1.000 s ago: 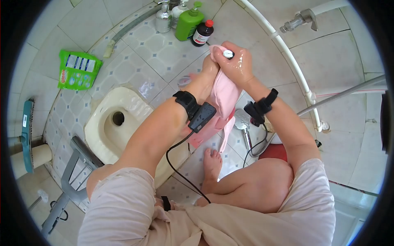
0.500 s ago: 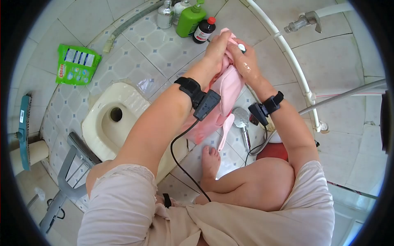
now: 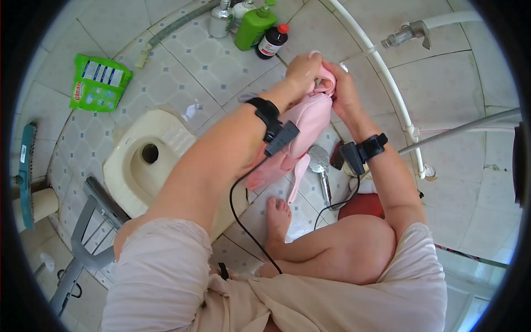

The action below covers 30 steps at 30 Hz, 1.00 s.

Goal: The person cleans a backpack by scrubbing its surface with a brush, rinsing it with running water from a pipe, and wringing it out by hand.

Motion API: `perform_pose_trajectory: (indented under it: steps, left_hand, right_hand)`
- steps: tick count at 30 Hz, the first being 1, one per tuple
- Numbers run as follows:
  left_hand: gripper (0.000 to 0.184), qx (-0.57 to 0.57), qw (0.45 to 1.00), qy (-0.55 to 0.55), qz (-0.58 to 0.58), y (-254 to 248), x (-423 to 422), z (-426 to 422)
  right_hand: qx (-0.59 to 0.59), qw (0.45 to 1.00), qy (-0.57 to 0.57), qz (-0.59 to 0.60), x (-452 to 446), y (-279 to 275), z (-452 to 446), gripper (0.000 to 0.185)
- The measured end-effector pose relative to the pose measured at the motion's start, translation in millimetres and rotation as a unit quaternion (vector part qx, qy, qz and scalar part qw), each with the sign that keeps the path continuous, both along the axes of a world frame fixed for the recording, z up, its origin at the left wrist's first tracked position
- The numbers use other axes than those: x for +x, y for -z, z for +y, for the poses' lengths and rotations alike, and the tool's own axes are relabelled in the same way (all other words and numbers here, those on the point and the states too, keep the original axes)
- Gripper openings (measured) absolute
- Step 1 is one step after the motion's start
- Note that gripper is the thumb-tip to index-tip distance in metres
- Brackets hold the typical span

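My left hand point(image 3: 303, 73) is closed on the top of a wet-looking pink bag point(image 3: 311, 123), which hangs down between my forearms toward the floor. My right hand point(image 3: 344, 93) pinches a looped pink strap or edge of the same bag. Past my right fingers pokes the tip of a small white object point(image 3: 344, 67), too hidden to name. A loose pink strap point(image 3: 298, 178) dangles from the bag's lower side near my bare foot point(image 3: 278, 217). Part of the bag's lower body is covered by my left forearm.
A squat toilet point(image 3: 119, 166) lies left of the bag. Beyond are a green pump bottle point(image 3: 254, 27), a dark red-capped bottle point(image 3: 272, 42) and a green pouch point(image 3: 100, 83). A shower head point(image 3: 319, 159) rests on the floor; a white pipe point(image 3: 381, 66) runs along the wall.
Both hands have come slightly lower and the right hand has shifted right. The bag's top is now bent into a loop between them. The view has moved a little.
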<state>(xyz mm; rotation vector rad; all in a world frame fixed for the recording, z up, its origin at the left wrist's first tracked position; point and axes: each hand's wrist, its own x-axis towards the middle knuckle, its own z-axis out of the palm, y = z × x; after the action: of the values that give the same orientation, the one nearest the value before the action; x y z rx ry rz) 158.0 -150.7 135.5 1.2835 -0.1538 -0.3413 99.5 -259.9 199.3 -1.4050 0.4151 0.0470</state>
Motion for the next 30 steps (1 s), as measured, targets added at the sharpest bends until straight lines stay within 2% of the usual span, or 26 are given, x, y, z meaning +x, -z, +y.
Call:
perform_pose_trajectory:
  steps: [1,3,5,6,7,8,10,11,12,13,14,15,16,17,19,21,23,24,26,27,30]
  left_hand:
    - [0.053,0.005,0.998,0.033,-0.060,6,8,4]
    - [0.062,0.068,0.990,0.106,-0.066,23,40,26]
    - [0.075,0.153,0.944,0.034,-0.289,63,88,69]
    - [0.068,0.216,0.964,0.101,-0.118,42,87,100]
    - [0.067,0.281,0.949,0.071,-0.121,21,76,122]
    - [0.067,0.285,0.949,0.073,-0.115,29,75,135]
    - [0.064,0.444,0.867,0.017,-0.226,39,77,159]
    - [0.064,0.449,0.865,0.015,-0.223,42,79,171]
    - [0.064,0.427,0.880,0.115,-0.173,40,79,185]
    - [0.063,0.396,0.886,0.211,-0.119,39,77,195]
    - [0.063,0.397,0.886,0.209,-0.113,39,76,202]
    - [0.060,0.439,0.854,0.261,-0.096,40,77,207]
    - [0.058,0.478,0.818,0.311,-0.078,40,77,213]
    - [0.058,0.478,0.818,0.310,-0.073,37,73,216]
    - [0.051,0.557,0.753,0.338,-0.090,27,68,218]
    - [0.048,0.544,0.762,0.344,-0.076,34,68,218]
    - [0.046,0.528,0.769,0.355,-0.064,38,68,214]
    - [0.045,0.518,0.776,0.357,-0.052,37,66,214]
    - [0.043,0.509,0.781,0.360,-0.036,37,61,214]
    - [0.043,0.503,0.783,0.364,-0.043,38,58,214]
    - [0.043,0.493,0.787,0.369,-0.039,47,52,222]
  right_hand:
    - [-0.044,0.999,0.004,0.007,0,-6,-3,0.021]
    - [-0.046,0.998,0.033,-0.012,2,-32,-9,0.024]
    - [-0.046,0.997,0.063,-0.025,2,-44,-33,0.027]
    - [-0.194,0.981,-0.010,-0.027,11,-47,-55,0.029]
    - [-0.334,0.938,-0.085,-0.027,16,-45,-66,0.032]
    - [-0.329,0.940,-0.087,-0.022,17,-42,-64,0.032]
    - [-0.493,0.868,-0.057,-0.030,17,-39,-56,0.036]
    - [-0.552,0.831,-0.040,-0.052,14,-34,-55,0.035]
    - [-0.610,0.789,-0.017,-0.070,11,-28,-55,0.035]
    - [-0.601,0.791,-0.109,-0.030,11,-25,-61,0.035]
    - [-0.588,0.784,-0.198,0.010,12,-20,-66,0.036]
    - [-0.587,0.784,-0.204,0.009,7,-24,-54,0.036]
    - [-0.569,0.781,-0.257,0.022,-5,-33,-32,0.035]
    - [-0.548,0.777,-0.309,0.036,-17,-35,-11,0.034]
    - [-0.457,0.766,-0.452,0.004,-34,-18,19,0.039]
    - [-0.416,0.693,-0.551,-0.208,-66,21,55,0.060]
    - [-0.481,0.604,-0.630,-0.078,-104,22,96,0.072]
    - [-0.479,0.607,-0.630,-0.075,-113,33,99,0.072]
    - [-0.564,0.509,-0.643,-0.095,-127,72,95,0.078]
    - [-0.574,0.500,-0.630,-0.153,-122,89,84,0.072]
    - [-0.552,0.523,-0.626,-0.175,-96,96,71,0.063]
